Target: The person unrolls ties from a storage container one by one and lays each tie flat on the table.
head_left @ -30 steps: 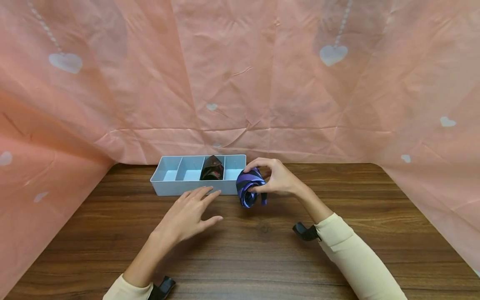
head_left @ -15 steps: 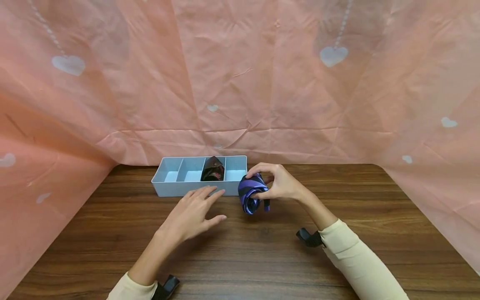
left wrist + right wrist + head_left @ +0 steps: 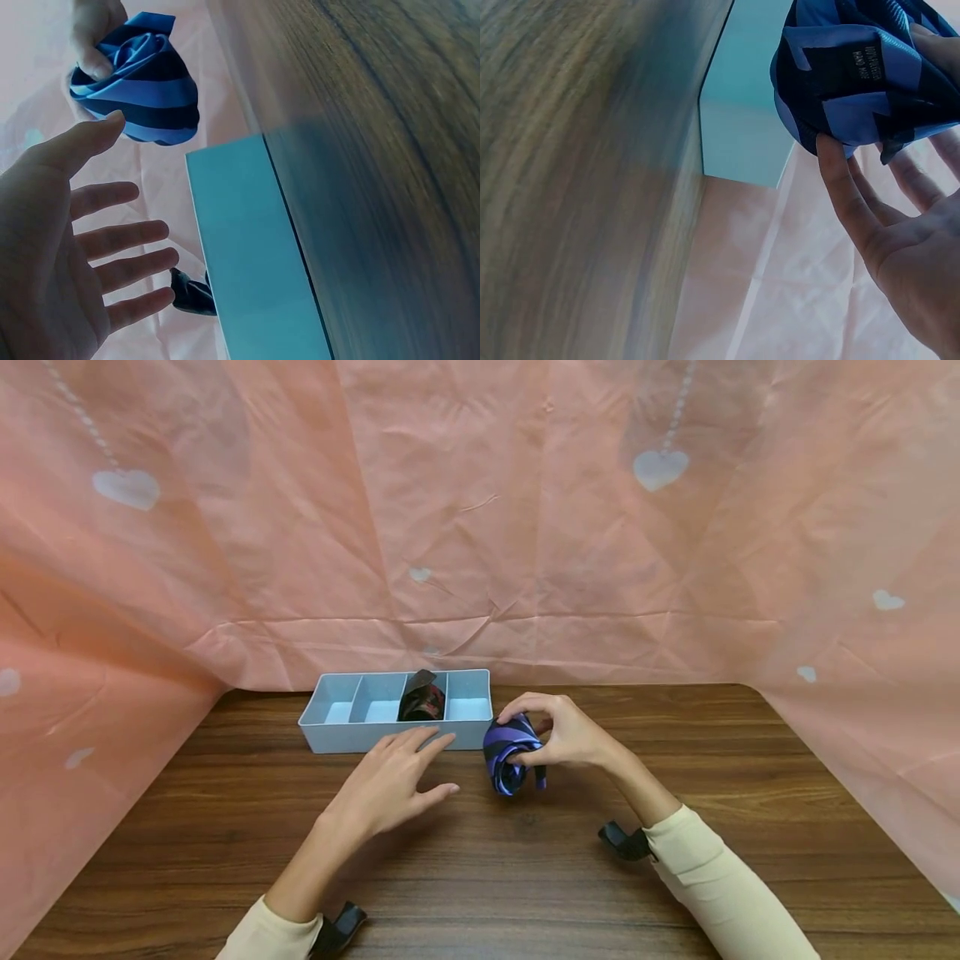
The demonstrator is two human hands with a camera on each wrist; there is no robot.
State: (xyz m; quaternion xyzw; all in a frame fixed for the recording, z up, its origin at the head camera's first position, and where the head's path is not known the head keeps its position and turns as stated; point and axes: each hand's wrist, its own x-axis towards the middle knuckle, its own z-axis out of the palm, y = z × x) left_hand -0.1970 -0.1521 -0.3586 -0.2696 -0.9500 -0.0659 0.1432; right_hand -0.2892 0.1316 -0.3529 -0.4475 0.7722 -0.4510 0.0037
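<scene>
A rolled necktie with purple, pale and dark stripes is pinched between the thumb and fingers of my right hand. It hangs off the table at the box's front right corner; a label shows on the tie in the right wrist view. My left hand, palm down with fingers spread, hovers in front of the box and holds nothing. The light blue box has several compartments in a row. In the third from the left sits a dark rolled necktie with reddish patches, its flap sticking up above the rim.
The box stands on a brown wooden table near its back edge. Behind and at both sides hangs a pink curtain printed with white hearts. Black straps with small mounts sit at both wrists.
My right hand has moved slightly right and toward me with the striped necktie, away from the box. The left hand has barely shifted. The dark necktie's flap has lifted a little and its roll loosened.
</scene>
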